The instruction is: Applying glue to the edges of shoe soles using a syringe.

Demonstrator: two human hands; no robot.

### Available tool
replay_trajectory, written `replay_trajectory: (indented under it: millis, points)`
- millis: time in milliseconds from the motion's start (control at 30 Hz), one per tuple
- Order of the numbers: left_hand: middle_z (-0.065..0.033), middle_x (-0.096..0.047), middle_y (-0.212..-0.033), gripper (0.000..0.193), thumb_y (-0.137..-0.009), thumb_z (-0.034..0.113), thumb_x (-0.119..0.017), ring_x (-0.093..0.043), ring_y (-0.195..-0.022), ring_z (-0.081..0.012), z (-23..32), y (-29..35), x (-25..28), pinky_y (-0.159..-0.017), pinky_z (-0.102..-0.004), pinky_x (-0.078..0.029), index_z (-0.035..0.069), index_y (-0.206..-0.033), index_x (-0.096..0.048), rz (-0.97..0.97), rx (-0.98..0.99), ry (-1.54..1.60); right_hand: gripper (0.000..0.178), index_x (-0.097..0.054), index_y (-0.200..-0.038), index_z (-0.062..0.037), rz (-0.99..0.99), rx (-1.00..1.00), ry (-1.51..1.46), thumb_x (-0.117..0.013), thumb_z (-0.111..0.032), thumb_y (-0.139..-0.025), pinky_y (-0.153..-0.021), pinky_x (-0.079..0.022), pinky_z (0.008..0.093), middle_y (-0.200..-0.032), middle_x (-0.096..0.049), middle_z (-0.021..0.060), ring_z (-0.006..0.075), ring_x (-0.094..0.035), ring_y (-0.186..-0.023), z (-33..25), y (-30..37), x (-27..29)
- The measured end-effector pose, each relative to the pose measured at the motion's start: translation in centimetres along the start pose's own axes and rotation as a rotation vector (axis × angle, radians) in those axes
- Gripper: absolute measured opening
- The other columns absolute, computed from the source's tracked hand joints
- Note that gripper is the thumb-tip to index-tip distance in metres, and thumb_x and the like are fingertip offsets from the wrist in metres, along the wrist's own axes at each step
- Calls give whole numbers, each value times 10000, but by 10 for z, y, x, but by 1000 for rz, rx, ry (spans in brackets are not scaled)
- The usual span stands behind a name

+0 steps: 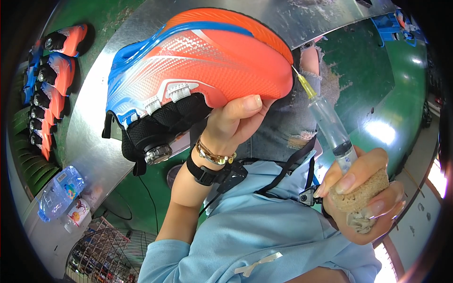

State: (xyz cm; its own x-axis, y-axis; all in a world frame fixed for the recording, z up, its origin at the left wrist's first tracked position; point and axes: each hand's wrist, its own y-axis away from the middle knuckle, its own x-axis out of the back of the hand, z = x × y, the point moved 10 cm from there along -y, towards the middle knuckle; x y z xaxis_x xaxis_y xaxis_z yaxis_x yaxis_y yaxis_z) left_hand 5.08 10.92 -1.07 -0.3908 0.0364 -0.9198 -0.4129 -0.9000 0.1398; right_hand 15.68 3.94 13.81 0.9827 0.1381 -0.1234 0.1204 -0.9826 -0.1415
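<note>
My left hand (236, 118) is closed on an orange-red and blue sports shoe (236, 66), its thumb on the toe area. The shoe is held on its side with the sole turned up and away, and its black collar and round dial face down. In my right hand (363, 198) is a clear syringe (330, 125) with a yellow-based needle (306, 86). The needle tip is at the sole edge by the toe; whether it touches cannot be told. The same hand also grips a tan, rough block (361, 191) and a crumpled greyish scrap (361, 221).
A metal worktable (89, 132) lies under and beyond the shoe. Several similar shoes (56, 70) stand in a row at the far left. A clear plastic bottle (61, 191) lies at the left, above a wire basket (108, 254). A blue crate (391, 28) is at the far right.
</note>
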Motion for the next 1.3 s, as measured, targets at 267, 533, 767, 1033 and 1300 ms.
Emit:
replay_trajectory:
  millis: [267, 533, 767, 1033, 1300]
  points:
    - [-126, -380, -1337, 706, -724, 333, -699, -359, -1254, -252, 21, -7, -28, -1052, -412, -317, 43, -1274, -364, 59, -153, -66, 231, -494, -819, -200, 72, 90, -3, -356, -361, -910, -538, -501, 359, -865, -468, 120, 293, -546, -572, 4, 6, -8]
    - [-39, -612, -970, 305, -807, 244, -647, -600, -898, -140, 21, 9, -30, -862, -299, -510, 41, -1012, -548, 407, 60, 176, 441, -615, -826, -69, 51, 489, 53, -293, -349, -937, -452, -420, 280, -890, -578, 204, 204, -564, -577, -3, 2, -19]
    - [-49, -612, -973, 321, -802, 259, -654, -596, -908, -142, 24, 6, -31, -857, -289, -509, 43, -1016, -554, 458, 80, 163, 449, -615, -854, -88, 130, 480, 53, -301, -397, -939, -452, -424, 288, -906, -578, 208, 197, -568, -571, 6, 3, -9]
    - [-92, -607, -1025, 326, -830, 230, -619, -611, -910, -183, 74, 12, 14, -860, -311, -492, 57, -1096, -542, 509, 220, -197, 413, -465, -1006, -114, 222, 449, 176, -348, -495, -897, -586, -506, 384, -969, -485, 214, 272, -571, -692, -8, 3, 33]
    - [-89, -575, -1051, 353, -829, 244, -613, -549, -1044, -188, 316, -11, 94, -920, -309, -438, 15, -1084, -529, 663, -706, -564, 434, -435, -1026, -55, 328, 370, 207, -377, -456, -872, -598, -466, 356, -941, -450, 223, 269, -525, -700, 20, -20, 64]
